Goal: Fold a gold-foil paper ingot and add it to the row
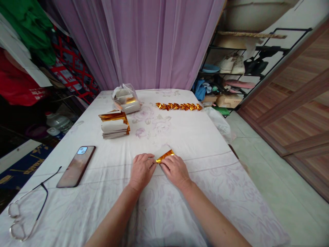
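Note:
A sheet of gold foil paper, partly folded with its pale back showing, lies on the table between my hands. My left hand pinches its near left corner, fingers bent together. On its right side my right hand presses the folded gold edge, thumb and fingers closed on it. Further off to the left stands a stack of foil paper, grey backs and gold faces showing. Behind that stack sits a clear plastic bag with more paper inside. A row of folded gold foil pieces lies at the far right.
The table wears a white flowered cloth. At the left are a phone lying face down and a pair of eyeglasses. A purple curtain hangs behind; a shelf rack and wooden door stand right.

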